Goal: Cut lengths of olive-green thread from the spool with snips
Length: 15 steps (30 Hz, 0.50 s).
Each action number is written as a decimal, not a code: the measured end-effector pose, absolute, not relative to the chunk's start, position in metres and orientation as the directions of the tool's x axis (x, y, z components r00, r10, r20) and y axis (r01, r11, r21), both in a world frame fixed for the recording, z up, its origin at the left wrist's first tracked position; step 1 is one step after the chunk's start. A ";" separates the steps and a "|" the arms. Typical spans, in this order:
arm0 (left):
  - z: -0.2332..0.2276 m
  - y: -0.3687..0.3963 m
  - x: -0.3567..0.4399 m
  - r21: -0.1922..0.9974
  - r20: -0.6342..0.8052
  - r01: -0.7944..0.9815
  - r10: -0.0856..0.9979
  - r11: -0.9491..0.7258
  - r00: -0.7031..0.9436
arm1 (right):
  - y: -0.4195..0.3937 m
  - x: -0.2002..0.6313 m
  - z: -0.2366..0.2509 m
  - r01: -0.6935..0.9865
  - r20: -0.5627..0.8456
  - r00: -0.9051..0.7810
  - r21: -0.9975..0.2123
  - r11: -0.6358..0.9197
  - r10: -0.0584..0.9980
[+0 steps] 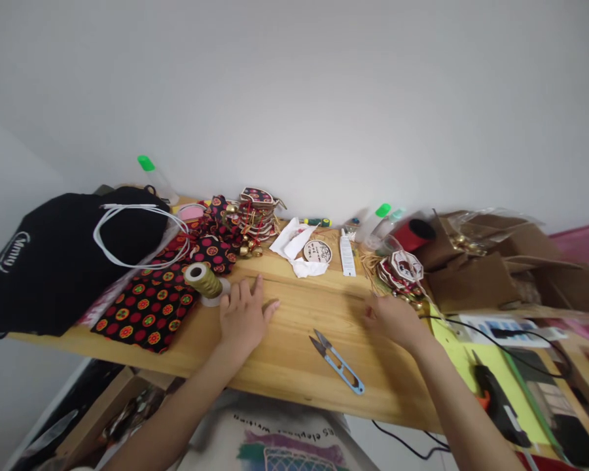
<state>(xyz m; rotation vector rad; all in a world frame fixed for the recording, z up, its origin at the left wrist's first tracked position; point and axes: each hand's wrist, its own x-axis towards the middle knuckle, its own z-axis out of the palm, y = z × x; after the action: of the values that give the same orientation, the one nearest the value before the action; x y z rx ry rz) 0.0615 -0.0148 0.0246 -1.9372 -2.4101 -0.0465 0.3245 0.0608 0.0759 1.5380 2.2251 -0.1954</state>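
1. The spool of gold cord (205, 281) stands on the wooden table (294, 363), just beside the fingers of my left hand (243, 314).
2. My left hand lies palm down, thumb set wide of the index finger, the other fingers closer together.
3. A thin dark line runs along the wood from my left fingertips towards my right hand (390, 320) — it looks like cord, but I can't be sure.
4. My right fingers are curled in, tips tucked from sight; I can't tell whether they pinch anything.
5. Between my forearms, nearer me, lie the blue thread snips (341, 367), blades a little apart and pointing away from me.
6. Beyond my hands are crumpled white paper (290, 241), a round disc with writing (319, 251) and a white tube (347, 255).
7. On my left, patterned black fabric (147, 311) lies near the spool, with a black bag (73, 255) behind it and a looped white cable (127, 207) over the bag.
8. On my right sit a stack of octagonal pieces (405, 268), an open cardboard box (464, 281) and — nearer me — a black glue gun (495, 396) on a yellow sheet (451, 350).
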 end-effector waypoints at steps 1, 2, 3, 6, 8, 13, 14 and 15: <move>0.026 -0.015 0.061 -0.017 0.045 0.976 0.976 0.215 -0.214 | 0.056 0.327 0.074 0.924 -0.428 -0.304 0.084 0.372 0.851; 0.027 -0.014 0.061 -0.026 0.037 0.976 0.976 0.215 -0.214 | 0.052 0.330 0.072 0.928 -0.438 -0.316 0.042 0.370 0.842; 0.028 -0.014 0.060 -0.035 0.031 0.975 0.976 0.218 -0.217 | 0.048 0.334 0.069 0.929 -0.449 -0.332 -0.001 0.371 0.829; 0.028 -0.015 0.059 -0.057 0.015 0.969 0.971 0.239 -0.239 | 0.036 0.346 0.059 0.919 -0.475 -0.387 -0.129 0.372 0.790; 0.028 -0.016 0.058 -0.068 -0.002 0.965 0.967 0.255 -0.256 | 0.030 0.352 0.054 0.913 -0.481 -0.406 -0.181 0.365 0.777; 0.030 -0.016 0.057 -0.075 -0.039 0.960 0.961 0.271 -0.274 | 0.024 0.352 0.050 0.941 -0.479 -0.339 -0.182 0.286 0.810; 0.030 -0.016 0.056 -0.073 -0.043 0.959 0.960 0.274 -0.278 | 0.024 0.351 0.050 0.946 -0.476 -0.324 -0.172 0.274 0.818; 0.029 -0.016 0.055 -0.071 -0.046 0.958 0.958 0.279 -0.283 | 0.023 0.350 0.050 0.949 -0.473 -0.314 -0.165 0.267 0.824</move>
<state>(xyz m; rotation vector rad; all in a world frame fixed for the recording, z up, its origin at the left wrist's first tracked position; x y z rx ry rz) 0.0555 -0.0160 0.0291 -1.8777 -2.5084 0.1320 0.3500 0.0233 0.0504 1.6297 2.2495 -0.6111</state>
